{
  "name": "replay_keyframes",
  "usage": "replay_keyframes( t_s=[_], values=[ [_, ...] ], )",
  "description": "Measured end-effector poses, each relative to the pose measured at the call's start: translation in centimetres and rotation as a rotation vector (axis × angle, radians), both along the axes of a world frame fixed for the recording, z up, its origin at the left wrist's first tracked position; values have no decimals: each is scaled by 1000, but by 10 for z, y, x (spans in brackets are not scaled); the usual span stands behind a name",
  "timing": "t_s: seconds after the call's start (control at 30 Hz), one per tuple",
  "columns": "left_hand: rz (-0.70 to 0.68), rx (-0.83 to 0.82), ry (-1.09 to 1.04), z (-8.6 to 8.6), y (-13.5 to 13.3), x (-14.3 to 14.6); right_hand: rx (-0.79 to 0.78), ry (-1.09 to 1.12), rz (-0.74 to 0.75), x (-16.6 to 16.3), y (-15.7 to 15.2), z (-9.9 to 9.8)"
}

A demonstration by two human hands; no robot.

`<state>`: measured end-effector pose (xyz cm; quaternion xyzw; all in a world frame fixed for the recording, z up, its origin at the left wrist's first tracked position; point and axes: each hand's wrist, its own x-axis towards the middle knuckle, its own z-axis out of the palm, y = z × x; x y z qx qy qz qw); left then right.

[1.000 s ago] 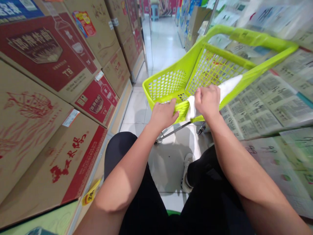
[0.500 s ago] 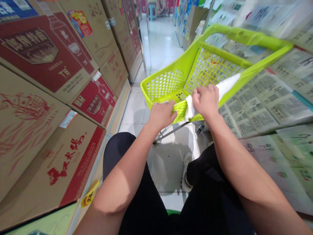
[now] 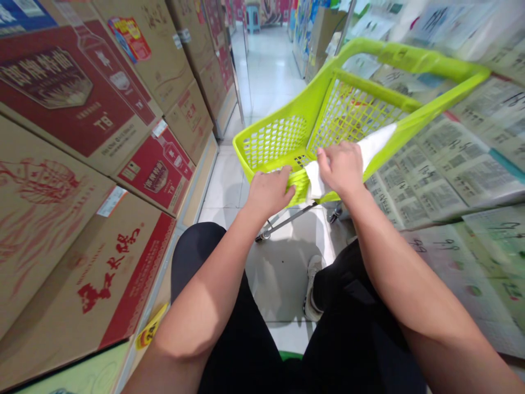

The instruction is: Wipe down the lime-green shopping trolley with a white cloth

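Observation:
A lime-green shopping cart (image 3: 283, 128) stands at an angle in front of me, its push handle at the upper right. My left hand (image 3: 269, 191) is closed over the near rim of the basket, thumb outside and fingers curled inward. On the same rim, further right, my right hand (image 3: 341, 167) presses a white cloth (image 3: 379, 143) against the plastic. Part of the cloth hangs below the rim left of that hand, and part stretches along the cart's right side. The palm hides the middle of the cloth. Only the basket's back and left mesh walls show clearly.
Stacked cardboard cartons (image 3: 118, 273) line the left side on a low shelf. On the right are plastic-wrapped packs (image 3: 426, 189) with handwritten prices. A tiled aisle (image 3: 270, 82) runs ahead to a blue stool (image 3: 253, 19). My legs straddle the floor below the cart.
My right hand has slid slightly left along the rim with the white cloth. The left hand keeps its hold, and the cart looks almost unmoved.

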<state>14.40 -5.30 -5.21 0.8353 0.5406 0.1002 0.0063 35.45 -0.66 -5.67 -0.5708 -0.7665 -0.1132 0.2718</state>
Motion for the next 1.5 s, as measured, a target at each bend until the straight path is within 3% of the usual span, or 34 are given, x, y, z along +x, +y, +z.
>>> replay_keyframes(
  t_s=[0.1,0.37,0.5,0.67,0.77,0.93,1.03,1.2,1.27,1.37,1.5],
  values=[
    [-12,-2,-4,-1,-1,1,23,53,-84,10,6,0],
    [17,-3,-13,2,-1,0,1,-82,192,-52,-36,-8],
    [15,-26,4,2,7,-7,-8,-68,58,-16,-15,-2],
    [-45,-86,26,-3,21,-19,132,-11,-152,49,19,4],
    [-79,-107,16,-4,29,-28,215,-10,-156,53,19,2],
    [-51,-155,14,4,39,-47,94,-44,92,4,-13,-2],
    [8,-101,27,9,36,-49,-5,-55,284,-23,-32,2],
    [54,22,-19,16,23,-37,-74,-84,449,-35,-39,9],
    [134,-6,-12,18,23,-36,-51,-82,395,-31,-36,11],
    [265,-66,18,19,26,-43,19,-87,197,-15,-30,16],
    [301,-84,22,20,28,-56,134,-61,-58,23,-23,28]
  ],
)
